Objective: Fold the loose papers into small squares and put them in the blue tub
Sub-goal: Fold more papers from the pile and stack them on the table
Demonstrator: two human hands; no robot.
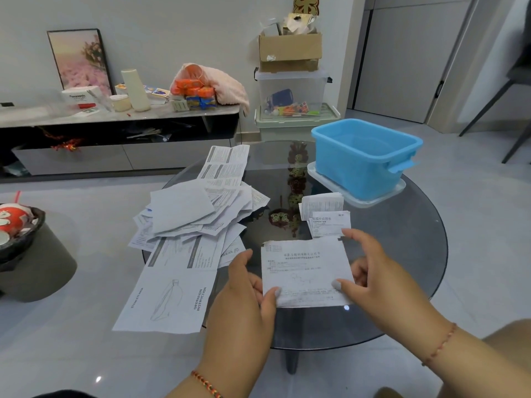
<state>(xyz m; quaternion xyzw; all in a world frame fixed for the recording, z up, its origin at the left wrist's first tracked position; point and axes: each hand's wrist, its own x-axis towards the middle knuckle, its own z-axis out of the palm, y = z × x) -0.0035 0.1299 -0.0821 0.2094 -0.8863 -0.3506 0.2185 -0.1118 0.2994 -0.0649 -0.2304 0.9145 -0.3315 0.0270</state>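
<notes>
Left hand [249, 285] and right hand [370, 271] pinching printed sheet [306, 272] by its side edges, blue tub [363, 159] well apart

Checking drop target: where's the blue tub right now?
Head view: blue tub sits far right on the glass table, on a clear lid, beyond the small folded papers.

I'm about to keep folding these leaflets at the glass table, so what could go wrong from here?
1. The big instruction sheet overhangs the round glass table at its near edge, so a nudge from the left hand might slide it to the floor.
2. The loose paper pile is untidy; pulling one sheet may drag others.
3. The folded leaflets lie beside the blue tub, not in it, and could be forgotten.
</notes>
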